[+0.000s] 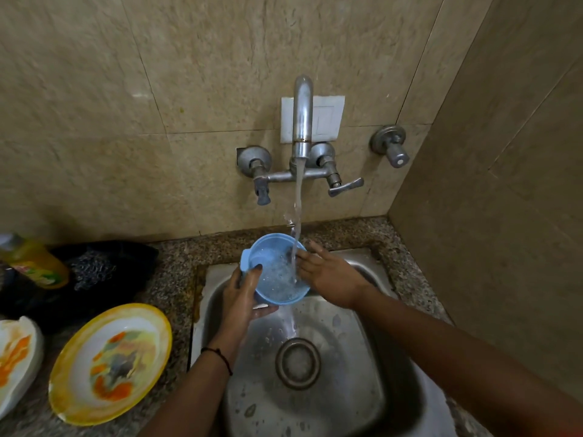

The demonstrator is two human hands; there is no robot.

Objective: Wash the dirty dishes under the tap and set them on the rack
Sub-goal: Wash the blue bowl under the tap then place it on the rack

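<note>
Now left hand [241,299] grips the round blue plastic mug [270,255] under the tap [302,115]; right hand [332,280], fingers straight, touches its rim.

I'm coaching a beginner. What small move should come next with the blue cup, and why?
Probably tip the blue cup to pour out: the left hand grips it under the tap, bubbly water sits in it, and the right hand touches its rim.
</note>
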